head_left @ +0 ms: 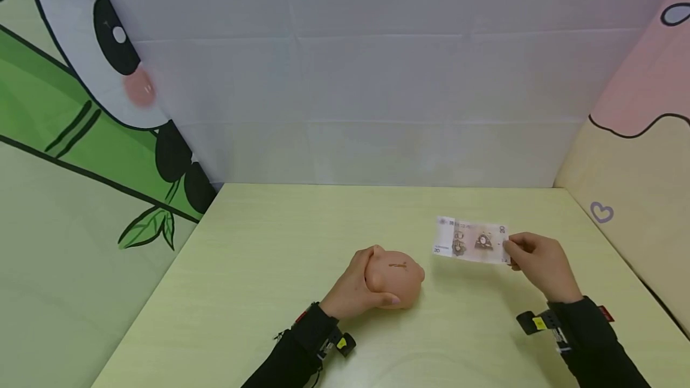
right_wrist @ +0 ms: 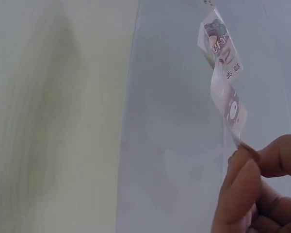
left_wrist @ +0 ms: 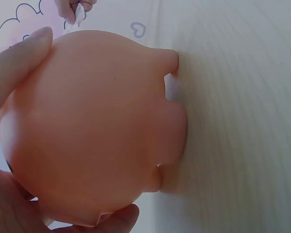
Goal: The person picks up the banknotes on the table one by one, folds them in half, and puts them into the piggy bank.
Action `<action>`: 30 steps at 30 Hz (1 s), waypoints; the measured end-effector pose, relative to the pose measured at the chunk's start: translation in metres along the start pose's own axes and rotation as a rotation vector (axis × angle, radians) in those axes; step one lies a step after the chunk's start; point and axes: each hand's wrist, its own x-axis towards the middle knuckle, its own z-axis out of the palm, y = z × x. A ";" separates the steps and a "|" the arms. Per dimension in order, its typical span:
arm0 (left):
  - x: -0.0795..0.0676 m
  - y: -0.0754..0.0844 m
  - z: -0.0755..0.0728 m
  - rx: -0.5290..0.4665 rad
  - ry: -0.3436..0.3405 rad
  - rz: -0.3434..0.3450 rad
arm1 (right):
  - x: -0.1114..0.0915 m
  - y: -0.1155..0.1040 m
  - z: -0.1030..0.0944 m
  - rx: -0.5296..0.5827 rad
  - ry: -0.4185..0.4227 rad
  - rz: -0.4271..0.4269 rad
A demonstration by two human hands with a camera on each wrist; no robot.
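A round, pinkish-orange piggy bank (head_left: 396,286) stands on the table, the slot in its top facing up. My left hand (head_left: 353,289) grips it from the left side, fingers and thumb spread round its body; in the left wrist view its stubby feet (left_wrist: 172,131) meet the tabletop. To the right, my right hand (head_left: 544,265) pinches the right end of a pale banknote (head_left: 474,241) marked 20, between thumb and fingers. The note is held above the table, apart from the piggy bank. Seen in the right wrist view, the banknote (right_wrist: 228,102) looks bent and twisted along its length.
A pale wood-look table (head_left: 259,268) lies under both hands. White creased cloth (head_left: 377,88) hangs behind its far edge. Cartoon-printed panels flank it, green (head_left: 97,142) at left and pink and cream (head_left: 641,154) at right.
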 end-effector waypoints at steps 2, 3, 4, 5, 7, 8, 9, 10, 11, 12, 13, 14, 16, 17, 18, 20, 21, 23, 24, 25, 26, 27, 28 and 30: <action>0.000 0.000 0.000 0.001 0.002 0.002 | -0.001 -0.005 0.001 0.018 0.014 -0.026; 0.000 0.000 0.000 0.001 0.003 0.002 | -0.001 -0.008 0.002 0.024 0.023 -0.037; 0.000 0.001 0.000 0.002 0.003 0.000 | -0.002 -0.011 0.002 0.034 0.028 -0.047; 0.000 0.001 0.000 0.002 0.003 0.003 | -0.002 -0.013 0.003 0.045 0.031 -0.054; 0.000 0.000 0.000 0.005 0.002 0.004 | -0.002 -0.019 0.005 0.066 0.036 -0.066; 0.000 0.000 -0.001 0.006 0.002 0.003 | -0.002 -0.022 0.006 0.073 0.038 -0.071; 0.000 0.000 0.000 0.008 0.003 0.001 | -0.002 -0.024 0.007 0.083 0.040 -0.076; 0.000 0.000 0.000 0.010 0.004 -0.002 | -0.002 -0.027 0.008 0.091 0.042 -0.081; 0.000 0.000 0.000 0.009 0.004 -0.004 | -0.002 -0.030 0.010 0.099 0.046 -0.087; 0.000 0.000 0.000 0.009 0.006 -0.004 | -0.002 -0.033 0.011 0.111 0.049 -0.093; 0.000 0.000 0.000 0.008 0.007 -0.002 | -0.001 -0.036 0.013 0.121 0.053 -0.098; 0.000 0.000 0.000 0.005 0.009 -0.004 | -0.001 -0.038 0.015 0.131 0.055 -0.104; 0.000 0.000 0.001 0.003 0.012 0.004 | -0.001 -0.043 0.018 0.151 0.059 -0.112; 0.000 0.000 0.001 0.003 0.013 0.006 | 0.000 -0.046 0.020 0.160 0.060 -0.116; 0.000 0.000 0.001 0.002 0.014 0.009 | 0.000 -0.048 0.022 0.172 0.060 -0.119; 0.000 -0.001 0.001 0.004 0.017 0.006 | 0.002 -0.052 0.025 0.185 0.061 -0.130; 0.001 -0.001 0.001 0.006 0.017 0.003 | 0.003 -0.054 0.027 0.192 0.062 -0.136; 0.001 -0.001 0.001 0.007 0.018 -0.001 | 0.004 -0.057 0.030 0.209 0.067 -0.148; 0.002 -0.001 0.001 0.006 0.019 -0.001 | 0.005 -0.059 0.032 0.222 0.067 -0.154; 0.002 -0.001 0.001 0.007 0.020 -0.003 | 0.005 -0.060 0.034 0.232 0.070 -0.162; 0.002 -0.001 0.001 0.006 0.020 -0.002 | 0.006 -0.062 0.035 0.246 0.071 -0.169; 0.003 -0.001 0.001 0.005 0.020 -0.001 | 0.006 -0.063 0.037 0.261 0.070 -0.173; 0.003 -0.001 0.001 0.005 0.020 0.000 | 0.007 -0.065 0.038 0.275 0.067 -0.176; 0.004 0.000 0.001 0.008 0.020 -0.002 | 0.008 -0.069 0.042 0.299 0.061 -0.182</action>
